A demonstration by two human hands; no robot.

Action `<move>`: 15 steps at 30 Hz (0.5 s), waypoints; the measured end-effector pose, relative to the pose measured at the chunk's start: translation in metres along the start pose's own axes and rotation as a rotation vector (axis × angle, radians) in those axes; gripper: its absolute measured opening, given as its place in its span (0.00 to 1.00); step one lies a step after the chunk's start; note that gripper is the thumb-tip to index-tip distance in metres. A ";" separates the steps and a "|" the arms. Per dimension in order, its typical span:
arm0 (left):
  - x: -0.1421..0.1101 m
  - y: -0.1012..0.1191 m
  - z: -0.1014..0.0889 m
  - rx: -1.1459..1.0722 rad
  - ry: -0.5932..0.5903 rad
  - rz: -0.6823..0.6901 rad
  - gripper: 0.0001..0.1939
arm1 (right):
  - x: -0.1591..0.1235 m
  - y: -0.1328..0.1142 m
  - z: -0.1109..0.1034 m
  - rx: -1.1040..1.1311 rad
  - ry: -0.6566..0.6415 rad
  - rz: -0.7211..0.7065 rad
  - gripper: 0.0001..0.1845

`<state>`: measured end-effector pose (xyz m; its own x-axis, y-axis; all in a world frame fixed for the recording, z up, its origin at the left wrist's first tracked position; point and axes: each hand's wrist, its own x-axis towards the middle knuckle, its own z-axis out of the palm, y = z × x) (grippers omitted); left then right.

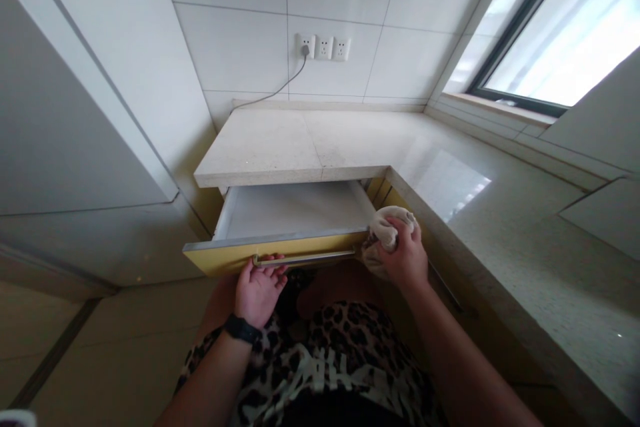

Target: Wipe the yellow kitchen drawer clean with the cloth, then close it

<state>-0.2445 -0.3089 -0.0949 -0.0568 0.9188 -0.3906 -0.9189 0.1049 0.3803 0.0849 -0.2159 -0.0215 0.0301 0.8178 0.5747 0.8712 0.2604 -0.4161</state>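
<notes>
A yellow drawer (227,257) stands pulled out under the stone countertop (280,147), its white inside bare. My left hand (259,288), with a black band on the wrist, curls its fingers under the long metal handle (305,258). My right hand (404,255) is closed round a crumpled beige cloth (386,230), pressed against the drawer's right front corner.
The countertop runs on to the right under a window (560,33). Wall sockets (324,48) sit above the counter, with a grey cable plugged in. A tall grey cabinet (55,120) fills the left side. Tiled floor (120,360) lies below.
</notes>
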 end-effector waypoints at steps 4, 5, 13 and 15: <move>0.000 0.000 -0.001 -0.012 -0.002 -0.006 0.17 | -0.022 0.013 0.026 0.173 0.314 0.037 0.30; 0.000 0.000 -0.001 -0.012 -0.006 -0.008 0.17 | -0.024 0.013 0.033 0.221 0.371 0.055 0.30; 0.001 0.000 -0.002 0.012 -0.034 0.005 0.16 | -0.034 0.011 0.052 0.388 0.461 0.201 0.33; 0.000 0.000 -0.001 0.017 -0.035 0.009 0.16 | -0.037 0.012 0.055 0.418 0.470 0.279 0.34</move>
<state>-0.2449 -0.3089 -0.0956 -0.0511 0.9324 -0.3578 -0.9118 0.1027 0.3976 0.0678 -0.2148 -0.0866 0.5178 0.5980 0.6117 0.5405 0.3255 -0.7758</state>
